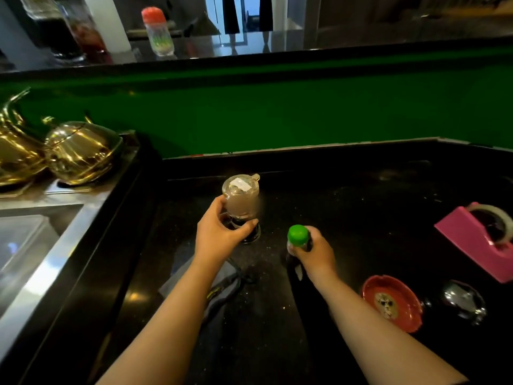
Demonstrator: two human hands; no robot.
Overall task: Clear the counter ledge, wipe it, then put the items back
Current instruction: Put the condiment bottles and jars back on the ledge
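My left hand point(219, 233) grips a clear glass cruet point(241, 197) with dark liquid in its base, standing on the black lower counter point(361, 195). My right hand point(315, 252) holds a small bottle with a green cap point(298, 235) just to the right of it. A grey cloth point(222, 284) lies under my left forearm. Up on the counter ledge point(249, 50) at the back stand a clear bottle with a red cap point(156, 30), a dark bottle point(59, 31) and a reddish bottle point(88, 37).
A pink tape dispenser point(477, 240), a red ashtray point(391, 301) and a shiny metal piece point(463, 300) sit at the right. Two brass teapots point(75, 151) stand left, behind a steel sink point(30, 240). A green panel point(277, 107) rises below the ledge.
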